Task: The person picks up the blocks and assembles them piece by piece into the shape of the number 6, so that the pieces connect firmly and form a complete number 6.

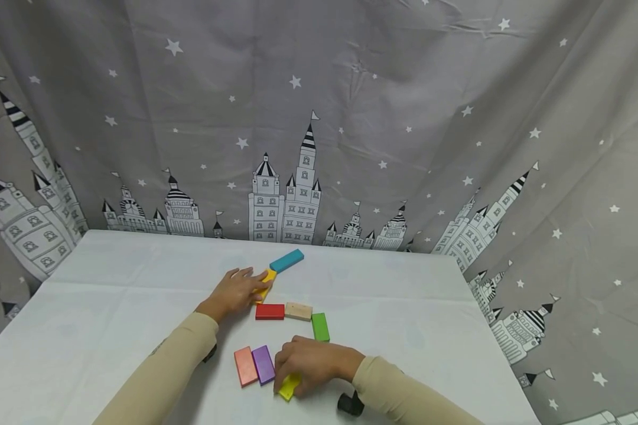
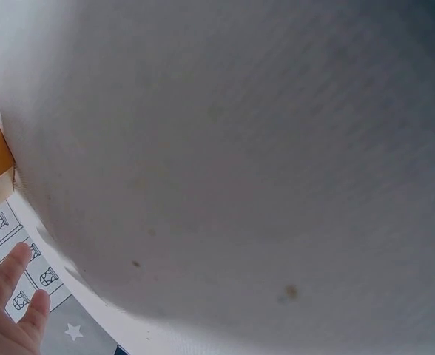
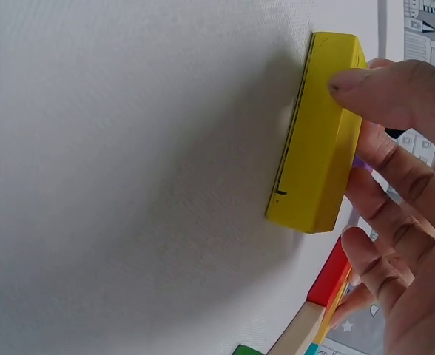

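Backdrop: a grey curtain point(image 1: 404, 88) printed with white stars and castles.
Desk: white-covered point(image 1: 414, 319), carrying small coloured blocks.
Sleeves: beige point(image 1: 165, 366), one on each arm.
Right hand point(image 1: 316, 361): pinches a yellow block point(image 3: 314, 140) at the near side of the desk, thumb on its face.
Left hand point(image 1: 237, 290): holds an orange-yellow block point(image 1: 270, 275) farther back, between thumb and fingers.
Far blocks: blue point(image 1: 287, 261) beyond the orange-yellow one; red point(image 1: 270, 312) beside plain wood point(image 1: 299, 311), then green point(image 1: 321, 327), angled.
Near blocks: pink point(image 1: 246, 366) and purple point(image 1: 263, 365), side by side, left of yellow.
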`<act>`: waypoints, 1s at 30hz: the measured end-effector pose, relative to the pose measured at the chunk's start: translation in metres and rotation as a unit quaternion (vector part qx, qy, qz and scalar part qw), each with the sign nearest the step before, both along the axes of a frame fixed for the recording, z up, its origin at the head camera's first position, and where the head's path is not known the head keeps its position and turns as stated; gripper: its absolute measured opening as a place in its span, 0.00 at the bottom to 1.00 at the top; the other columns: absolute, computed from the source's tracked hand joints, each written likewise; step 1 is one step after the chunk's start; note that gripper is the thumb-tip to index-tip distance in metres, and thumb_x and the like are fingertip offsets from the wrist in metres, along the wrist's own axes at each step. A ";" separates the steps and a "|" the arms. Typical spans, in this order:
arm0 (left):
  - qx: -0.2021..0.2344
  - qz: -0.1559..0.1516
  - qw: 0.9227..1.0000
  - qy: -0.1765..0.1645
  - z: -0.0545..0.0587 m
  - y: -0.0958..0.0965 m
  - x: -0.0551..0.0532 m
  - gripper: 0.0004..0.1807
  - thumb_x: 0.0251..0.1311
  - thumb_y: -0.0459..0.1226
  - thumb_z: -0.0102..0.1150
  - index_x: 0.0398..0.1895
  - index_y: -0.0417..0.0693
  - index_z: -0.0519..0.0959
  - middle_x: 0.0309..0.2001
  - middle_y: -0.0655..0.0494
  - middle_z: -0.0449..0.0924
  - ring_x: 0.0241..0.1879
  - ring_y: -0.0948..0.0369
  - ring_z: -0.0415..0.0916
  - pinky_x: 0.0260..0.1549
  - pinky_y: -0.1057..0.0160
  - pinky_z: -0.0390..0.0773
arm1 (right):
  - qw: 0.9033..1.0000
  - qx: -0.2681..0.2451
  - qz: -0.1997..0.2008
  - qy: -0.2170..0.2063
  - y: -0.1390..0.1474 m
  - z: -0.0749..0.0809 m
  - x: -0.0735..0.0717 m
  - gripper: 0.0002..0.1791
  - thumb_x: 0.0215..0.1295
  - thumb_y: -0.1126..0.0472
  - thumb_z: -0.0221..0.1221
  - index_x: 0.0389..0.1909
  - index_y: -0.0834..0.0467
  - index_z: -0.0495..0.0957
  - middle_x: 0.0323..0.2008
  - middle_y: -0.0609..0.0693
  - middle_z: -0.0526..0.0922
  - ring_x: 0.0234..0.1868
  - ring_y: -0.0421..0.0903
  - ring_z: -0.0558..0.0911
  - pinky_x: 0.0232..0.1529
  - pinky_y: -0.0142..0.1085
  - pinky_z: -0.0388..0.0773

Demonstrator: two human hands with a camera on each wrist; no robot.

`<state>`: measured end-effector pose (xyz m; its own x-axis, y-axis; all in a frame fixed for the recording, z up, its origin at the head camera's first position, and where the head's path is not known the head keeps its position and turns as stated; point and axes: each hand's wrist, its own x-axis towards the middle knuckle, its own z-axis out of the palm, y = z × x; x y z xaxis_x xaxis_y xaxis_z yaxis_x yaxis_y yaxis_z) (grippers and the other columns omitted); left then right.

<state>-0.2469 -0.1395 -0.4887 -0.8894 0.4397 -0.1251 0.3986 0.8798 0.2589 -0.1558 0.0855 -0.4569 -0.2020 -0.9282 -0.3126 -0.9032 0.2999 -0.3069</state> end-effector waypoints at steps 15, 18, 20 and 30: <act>0.003 -0.004 1.000 0.010 0.000 -0.001 0.001 0.26 0.63 0.42 0.59 0.65 0.54 0.72 0.70 0.50 0.64 0.69 0.40 0.55 0.66 0.36 0.51 | 0.999 -0.028 -0.038 0.003 0.004 -0.007 -0.016 0.16 0.59 0.52 0.67 0.49 0.43 0.84 0.38 0.32 0.80 0.40 0.28 0.71 0.48 0.21 0.64; 0.003 -0.003 1.000 0.009 0.000 0.000 0.001 0.26 0.63 0.43 0.58 0.65 0.54 0.72 0.70 0.51 0.64 0.69 0.41 0.55 0.67 0.37 0.51 | 0.998 -0.032 -0.051 0.007 0.006 -0.009 -0.019 0.15 0.59 0.51 0.67 0.48 0.43 0.84 0.38 0.32 0.81 0.39 0.28 0.71 0.45 0.21 0.64; 0.004 -0.001 1.000 0.010 0.000 0.000 0.001 0.26 0.63 0.43 0.58 0.65 0.54 0.72 0.70 0.51 0.64 0.69 0.41 0.55 0.67 0.37 0.51 | 0.998 -0.035 -0.060 0.009 0.006 -0.009 -0.021 0.15 0.59 0.50 0.67 0.48 0.43 0.84 0.38 0.32 0.81 0.38 0.28 0.72 0.43 0.21 0.64; 0.006 0.003 1.000 0.007 -0.001 0.000 0.000 0.27 0.62 0.43 0.59 0.65 0.54 0.72 0.70 0.51 0.64 0.70 0.41 0.55 0.67 0.37 0.51 | 0.994 -0.054 -0.091 0.013 0.010 -0.008 -0.028 0.15 0.56 0.50 0.69 0.45 0.47 0.85 0.35 0.34 0.81 0.35 0.28 0.72 0.43 0.20 0.65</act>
<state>-0.2470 -0.1392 -0.4900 -0.8934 0.4361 -0.1082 0.3971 0.8789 0.2641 -0.1840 0.0954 -0.4649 -0.3752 -0.9036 -0.2067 -0.8452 0.4251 -0.3238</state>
